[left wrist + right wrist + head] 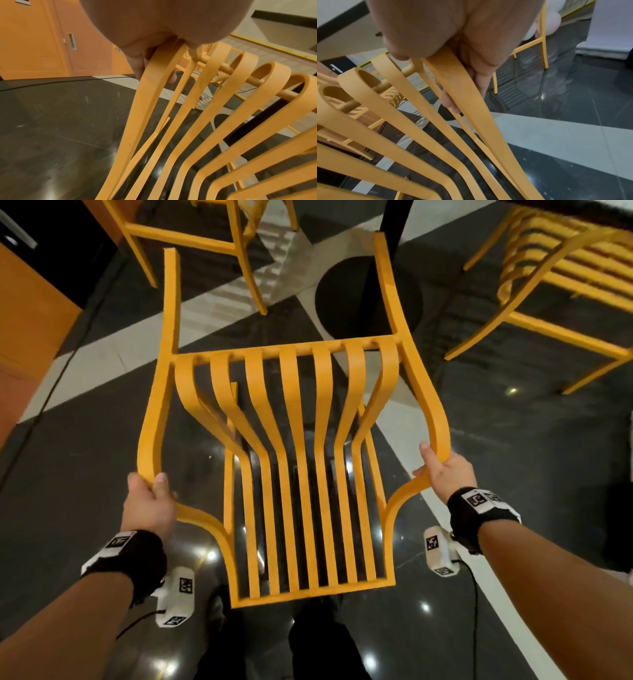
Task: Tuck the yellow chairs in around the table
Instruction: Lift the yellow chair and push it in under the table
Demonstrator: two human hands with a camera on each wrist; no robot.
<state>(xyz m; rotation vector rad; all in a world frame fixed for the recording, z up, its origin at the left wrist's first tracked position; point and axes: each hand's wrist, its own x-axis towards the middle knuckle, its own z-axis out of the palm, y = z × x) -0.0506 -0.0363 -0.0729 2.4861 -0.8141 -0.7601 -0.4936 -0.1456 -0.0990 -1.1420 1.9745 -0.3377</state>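
Observation:
I hold a yellow slatted chair (298,440) from behind, tipped away from me above the dark floor. My left hand (150,487) grips the left side rail of its frame, and my right hand (442,467) grips the right side rail. In the left wrist view the fingers of my left hand (145,44) curl round the chair's outer rail (147,101). In the right wrist view my right hand (471,54) wraps the outer rail (471,111) the same way. The table's black post (394,220) and round base (342,289) stand just beyond the chair's front legs.
A second yellow chair (191,237) stands at the far left, a third (565,285) at the far right under the table edge (582,207). Orange lockers (42,40) line the left wall. A cable (474,611) trails on the floor; pale balloons (553,21) sit far right.

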